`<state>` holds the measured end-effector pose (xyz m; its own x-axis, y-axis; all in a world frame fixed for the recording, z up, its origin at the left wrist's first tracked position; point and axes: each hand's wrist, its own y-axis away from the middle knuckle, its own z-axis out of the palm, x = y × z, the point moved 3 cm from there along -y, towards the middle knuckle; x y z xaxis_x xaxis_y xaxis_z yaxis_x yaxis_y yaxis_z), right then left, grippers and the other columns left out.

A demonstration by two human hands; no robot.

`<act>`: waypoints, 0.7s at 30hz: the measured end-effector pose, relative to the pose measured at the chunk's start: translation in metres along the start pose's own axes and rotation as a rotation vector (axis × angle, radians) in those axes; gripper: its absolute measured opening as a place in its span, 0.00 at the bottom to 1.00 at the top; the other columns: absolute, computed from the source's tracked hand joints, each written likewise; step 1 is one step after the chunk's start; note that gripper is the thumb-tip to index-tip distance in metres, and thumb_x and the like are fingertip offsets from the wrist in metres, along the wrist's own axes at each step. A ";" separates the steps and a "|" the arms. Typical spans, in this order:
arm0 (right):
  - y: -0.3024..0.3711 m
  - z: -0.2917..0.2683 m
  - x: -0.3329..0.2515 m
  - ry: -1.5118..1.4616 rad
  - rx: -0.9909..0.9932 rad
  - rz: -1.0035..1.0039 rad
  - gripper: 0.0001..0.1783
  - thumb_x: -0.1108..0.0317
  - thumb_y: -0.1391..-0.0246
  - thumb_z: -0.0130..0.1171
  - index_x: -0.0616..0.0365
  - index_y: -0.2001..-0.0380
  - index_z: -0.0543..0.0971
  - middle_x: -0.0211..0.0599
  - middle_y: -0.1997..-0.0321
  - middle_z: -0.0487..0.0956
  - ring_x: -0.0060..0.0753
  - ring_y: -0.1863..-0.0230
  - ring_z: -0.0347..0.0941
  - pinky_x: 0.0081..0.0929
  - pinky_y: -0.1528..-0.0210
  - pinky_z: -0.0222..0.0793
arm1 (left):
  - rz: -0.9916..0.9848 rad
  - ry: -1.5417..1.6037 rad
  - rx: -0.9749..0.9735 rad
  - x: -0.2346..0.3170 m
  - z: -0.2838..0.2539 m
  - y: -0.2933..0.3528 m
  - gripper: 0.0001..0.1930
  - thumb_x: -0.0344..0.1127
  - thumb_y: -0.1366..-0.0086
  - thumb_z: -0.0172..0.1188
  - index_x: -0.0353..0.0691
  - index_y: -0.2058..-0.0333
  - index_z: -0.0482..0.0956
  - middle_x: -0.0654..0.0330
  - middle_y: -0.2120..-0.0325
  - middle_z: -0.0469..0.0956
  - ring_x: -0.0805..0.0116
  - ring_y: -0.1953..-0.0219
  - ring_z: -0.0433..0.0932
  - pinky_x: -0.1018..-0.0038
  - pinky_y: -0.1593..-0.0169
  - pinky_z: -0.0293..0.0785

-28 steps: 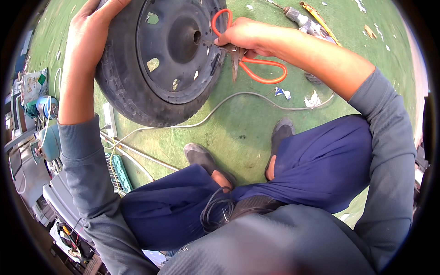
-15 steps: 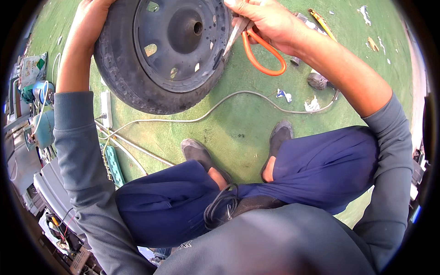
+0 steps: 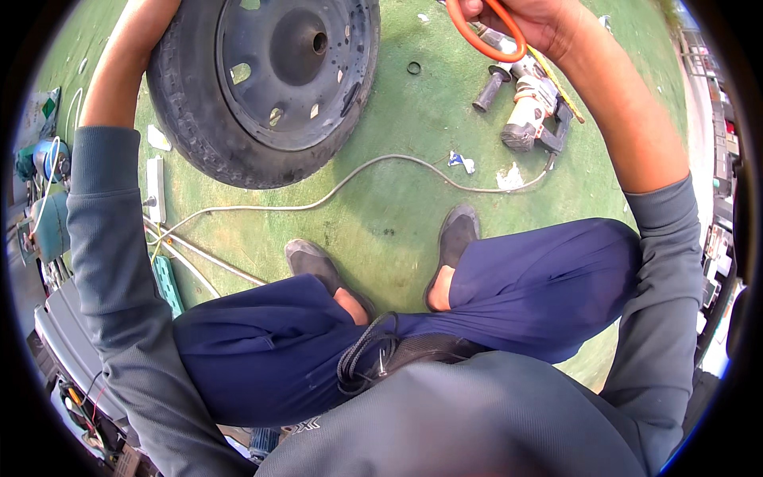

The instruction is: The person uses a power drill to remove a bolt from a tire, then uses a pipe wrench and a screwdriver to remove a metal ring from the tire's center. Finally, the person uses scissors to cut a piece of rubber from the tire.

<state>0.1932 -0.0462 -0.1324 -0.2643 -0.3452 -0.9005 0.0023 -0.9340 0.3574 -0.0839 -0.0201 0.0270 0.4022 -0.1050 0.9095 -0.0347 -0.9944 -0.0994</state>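
A black tyre on a dark steel wheel (image 3: pixel 270 147) fills the upper left, its hub hole and slots facing me. My left hand (image 3: pixel 156 9) is at the tyre's upper left edge; the picture's top cuts off its fingers, so its grip does not show. My right hand (image 3: pixel 544 20) is apart from the wheel, at the top right. It is closed on scissors with an orange loop handle (image 3: pixel 517 38); their blades are out of view. Below that hand lies a corded power tool (image 3: pixel 532 111) with a side handle.
A grey cord (image 3: pixel 377 163) crosses the green floor (image 3: pixel 405 270) to the power tool. A small black ring (image 3: pixel 413 68), a yellow stick (image 3: pixel 568 99) and paper scraps (image 3: pixel 509 176) lie around. A white power strip (image 3: pixel 156 191) and a blue-green tank (image 3: pixel 52 219) stand at left.
My right hand has moved up and right, taking the scissors away from the wheel's rim. The power tool and black ring have come into plain view. The whole view has shifted slightly.
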 end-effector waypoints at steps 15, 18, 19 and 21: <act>-0.024 0.010 -0.012 0.129 -0.114 -0.079 0.11 0.67 0.40 0.66 0.63 0.60 0.86 0.36 0.64 0.88 0.20 0.71 0.75 0.25 0.66 0.74 | -0.025 -0.126 0.084 0.041 0.020 0.011 0.30 0.38 0.28 0.60 0.23 0.34 0.69 0.48 0.26 0.59 0.59 0.25 0.60 0.70 0.26 0.55; -0.010 0.010 0.008 0.041 -0.100 -0.056 0.11 0.69 0.41 0.69 0.64 0.59 0.86 0.33 0.64 0.88 0.16 0.72 0.72 0.21 0.71 0.68 | -0.030 -0.210 0.030 0.030 0.012 -0.002 0.30 0.38 0.29 0.61 0.23 0.34 0.69 0.48 0.26 0.59 0.58 0.27 0.62 0.70 0.27 0.57; -0.007 0.012 0.012 0.011 -0.111 -0.039 0.10 0.69 0.42 0.69 0.64 0.60 0.86 0.33 0.64 0.87 0.17 0.73 0.73 0.22 0.71 0.68 | -0.105 -0.157 0.066 0.022 0.006 -0.006 0.31 0.42 0.31 0.63 0.27 0.35 0.72 0.50 0.34 0.67 0.61 0.36 0.70 0.71 0.34 0.65; -0.009 0.018 0.020 0.036 -0.088 -0.039 0.09 0.69 0.42 0.69 0.64 0.61 0.86 0.32 0.66 0.87 0.17 0.73 0.73 0.22 0.71 0.68 | -0.251 -0.046 0.138 0.007 -0.005 -0.012 0.34 0.52 0.33 0.68 0.34 0.37 0.77 0.53 0.50 0.84 0.67 0.54 0.86 0.74 0.49 0.81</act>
<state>0.1705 -0.0431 -0.1487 -0.2307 -0.3103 -0.9222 0.0778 -0.9506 0.3004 -0.0849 -0.0093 0.0361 0.4233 0.1482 0.8938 0.1945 -0.9784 0.0701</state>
